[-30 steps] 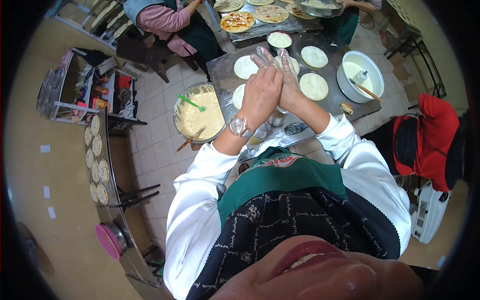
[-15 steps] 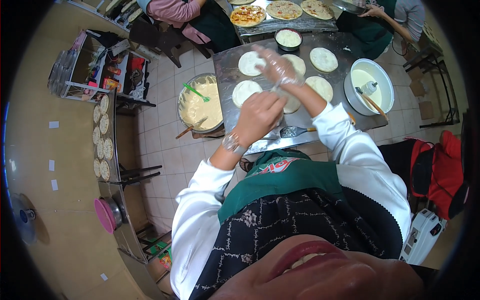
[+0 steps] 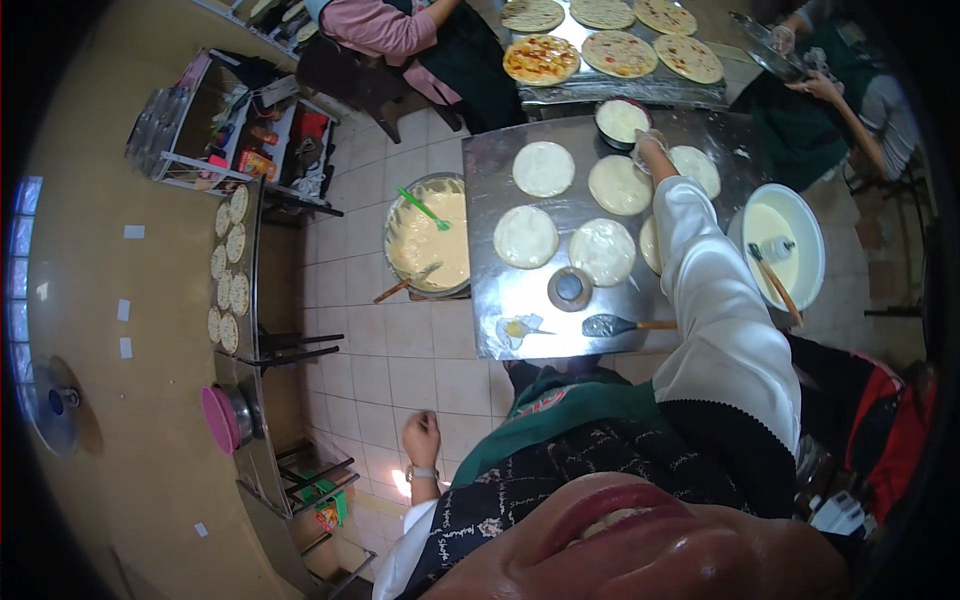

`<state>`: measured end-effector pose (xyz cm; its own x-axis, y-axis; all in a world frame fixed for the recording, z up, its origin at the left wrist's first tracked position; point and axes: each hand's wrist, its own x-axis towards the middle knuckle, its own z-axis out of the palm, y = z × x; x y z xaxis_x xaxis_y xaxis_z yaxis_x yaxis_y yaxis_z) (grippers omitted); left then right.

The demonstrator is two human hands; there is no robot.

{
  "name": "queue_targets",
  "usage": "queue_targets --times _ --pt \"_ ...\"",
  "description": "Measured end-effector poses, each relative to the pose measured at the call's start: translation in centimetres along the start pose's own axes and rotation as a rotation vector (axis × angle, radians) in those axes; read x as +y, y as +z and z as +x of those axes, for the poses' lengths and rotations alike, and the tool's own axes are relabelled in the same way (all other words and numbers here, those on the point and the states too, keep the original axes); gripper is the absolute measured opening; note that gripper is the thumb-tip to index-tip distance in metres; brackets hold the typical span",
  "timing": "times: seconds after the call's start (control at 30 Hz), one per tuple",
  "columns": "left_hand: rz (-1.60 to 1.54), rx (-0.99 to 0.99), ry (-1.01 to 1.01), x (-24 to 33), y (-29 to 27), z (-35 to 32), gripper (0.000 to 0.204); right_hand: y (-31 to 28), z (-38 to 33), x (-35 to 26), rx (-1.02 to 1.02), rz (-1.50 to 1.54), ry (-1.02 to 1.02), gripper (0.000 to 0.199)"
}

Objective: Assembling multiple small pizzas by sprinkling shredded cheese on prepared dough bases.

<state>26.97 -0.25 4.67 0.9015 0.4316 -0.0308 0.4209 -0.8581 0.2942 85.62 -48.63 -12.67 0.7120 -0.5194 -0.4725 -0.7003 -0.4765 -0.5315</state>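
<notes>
My right hand [image 3: 652, 151], in a clear plastic glove, is stretched across the metal table [image 3: 740, 125] to a dark bowl [image 3: 609, 141] of white, crumbly or shredded food. Its fingers close at the bowl's right rim; their tips are partly hidden. Low on the left, away from the table, my bare left hand [image 3: 421, 436] hangs with curled fingers and nothing visible in it. Several round flat dough bases coated in white lie on the table, among them one disc [image 3: 620, 185] just below the bowl and another disc [image 3: 543, 169] further left.
A dark spatula [image 3: 608, 325] and a small round container [image 3: 570, 289] lie near the table's front edge. To the left stands a basin of batter [image 3: 405, 240]; to the right, a white tub [image 3: 815, 250]. Topped discs [image 3: 620, 54] fill the far table. A co-worker [image 3: 850, 110] holds a pan.
My hands have parted from the glove's cuff. The right has reached forward to the bowl, while the left has dropped down to my left side. The view has shifted.
</notes>
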Motion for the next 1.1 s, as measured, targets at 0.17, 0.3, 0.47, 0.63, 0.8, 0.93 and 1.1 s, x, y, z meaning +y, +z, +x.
queue_targets --times 0.17,0.3,0.47,0.63,0.8,0.93,1.1 --pt "0.065 -0.405 -0.176 -4.4 2.4 -4.6 0.016 0.0 7.4 0.5 -0.145 -0.496 0.023 0.042" --pt "0.069 -0.451 -0.343 -3.5 2.1 -5.2 0.018 3.1 9.6 0.6 -0.204 -0.448 0.114 0.042" --pt "-0.028 -0.360 -0.184 -1.4 2.5 -0.8 0.020 -3.8 10.7 4.5 0.075 -0.147 -0.193 0.035" --pt "-0.142 -0.138 -0.120 -0.4 0.5 0.4 0.020 -6.5 -8.7 1.1 -0.089 0.717 -0.131 0.027" --pt "-0.582 -0.066 0.201 3.9 -0.8 5.8 0.020 -18.9 -24.0 8.4 -0.053 0.870 -0.222 0.023" --pt "-0.819 -0.371 0.291 8.2 -2.4 7.3 0.018 -21.5 -32.2 17.3 -0.021 0.745 -0.254 0.019" --pt "-1.007 -0.949 0.433 15.0 -1.4 5.6 0.020 -21.2 -45.5 26.4 0.056 0.730 -0.095 0.020"
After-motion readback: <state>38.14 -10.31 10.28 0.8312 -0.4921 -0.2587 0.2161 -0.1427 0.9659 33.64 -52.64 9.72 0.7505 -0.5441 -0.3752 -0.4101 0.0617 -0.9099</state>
